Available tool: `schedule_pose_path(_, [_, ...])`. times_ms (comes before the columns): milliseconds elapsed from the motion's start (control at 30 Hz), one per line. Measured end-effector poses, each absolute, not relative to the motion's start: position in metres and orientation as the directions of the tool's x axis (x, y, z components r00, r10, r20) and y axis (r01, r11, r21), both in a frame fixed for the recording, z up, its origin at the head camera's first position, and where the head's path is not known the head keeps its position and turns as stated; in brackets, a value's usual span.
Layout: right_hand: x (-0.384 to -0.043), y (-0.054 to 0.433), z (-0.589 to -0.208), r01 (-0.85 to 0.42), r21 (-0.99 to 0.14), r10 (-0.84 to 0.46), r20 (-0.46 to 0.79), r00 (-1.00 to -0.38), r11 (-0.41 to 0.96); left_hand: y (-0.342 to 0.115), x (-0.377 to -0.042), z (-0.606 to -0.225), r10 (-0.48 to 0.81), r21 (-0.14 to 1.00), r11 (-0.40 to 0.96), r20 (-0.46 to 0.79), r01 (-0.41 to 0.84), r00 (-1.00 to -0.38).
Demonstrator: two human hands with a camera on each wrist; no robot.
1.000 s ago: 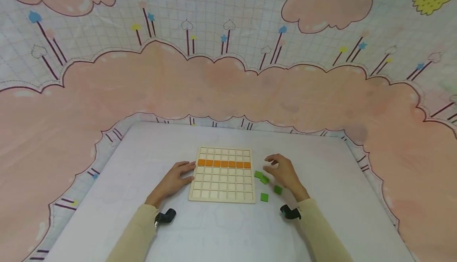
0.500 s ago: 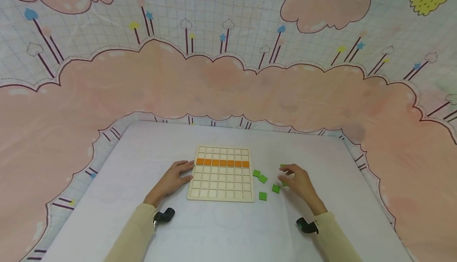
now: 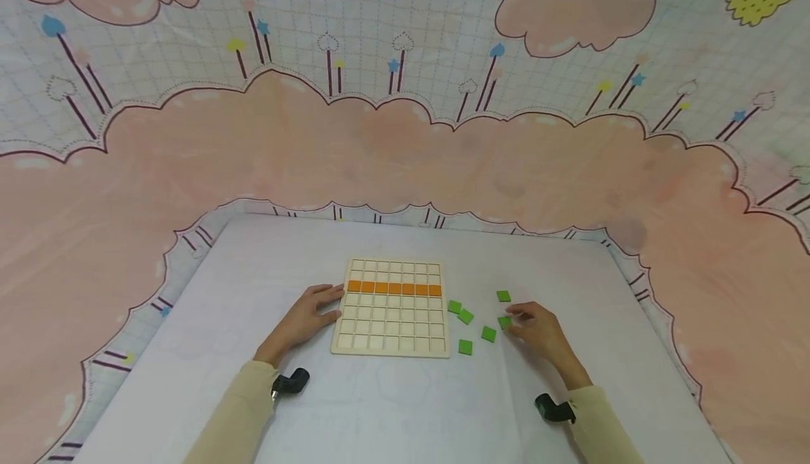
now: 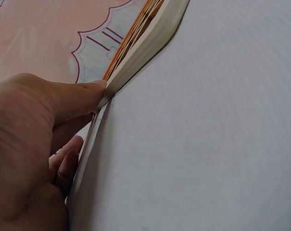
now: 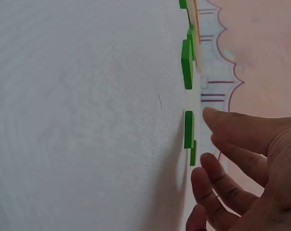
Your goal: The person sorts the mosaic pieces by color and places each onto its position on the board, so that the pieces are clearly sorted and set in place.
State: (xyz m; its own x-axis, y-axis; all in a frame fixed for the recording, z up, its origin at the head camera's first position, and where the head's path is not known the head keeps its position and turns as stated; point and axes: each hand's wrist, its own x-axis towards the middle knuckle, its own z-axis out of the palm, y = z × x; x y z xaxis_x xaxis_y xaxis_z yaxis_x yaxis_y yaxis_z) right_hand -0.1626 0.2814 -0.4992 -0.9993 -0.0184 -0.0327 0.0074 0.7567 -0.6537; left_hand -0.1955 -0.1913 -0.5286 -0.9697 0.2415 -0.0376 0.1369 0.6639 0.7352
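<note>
The right grip [image 3: 538, 330] has its thumb and fingers apart, with one green tile [image 3: 503, 323] just at the gap between their tips. The hand covers part of that tile in the head view, so whether a fingertip touches it is hard to say. A second green tile [image 3: 503, 296] lies just beyond the right grip, on its far side. To the left of this grip, four more green tiles lie flat: one [image 3: 489, 334] close by, one [image 3: 465, 346] farther left and a little nearer the person, and a pair [image 3: 465, 316] near each other beside the board.

The left grip [image 3: 304, 318] is clamped on nothing; its fingers are relaxed and spread, resting against the left edge of the wooden board [image 3: 391, 354]. The board lies flat to the right of the left grip, between the two grips, divided into small square compartments. A row of orange tiles [image 3: 395, 288] fills its third row from the far side, level with the left grip's fingertips. Below both grips spreads the white surface [image 3: 380, 411]; behind each, on the wrist, sits a black device [image 3: 554, 408] at a pale sleeve [image 3: 604, 425].
</note>
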Motion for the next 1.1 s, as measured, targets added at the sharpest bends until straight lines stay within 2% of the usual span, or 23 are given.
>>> schedule_pose_path(367, [-0.1610, 0.2842, -0.5024, 0.049, -0.631, -0.014, -0.094, -0.995, 0.774, -0.1908, -0.1948, -0.5289, 0.232, 0.738, 0.665, -0.057, 0.116, -0.971])
schedule_pose_path(1100, [-0.1650, 0.2877, -0.5069, 0.009, -0.619, -0.045, -0.072, -0.996, 0.786, -0.1910, -0.1957, -0.5278, 0.239, 0.731, 0.669, -0.040, 0.135, -0.970])
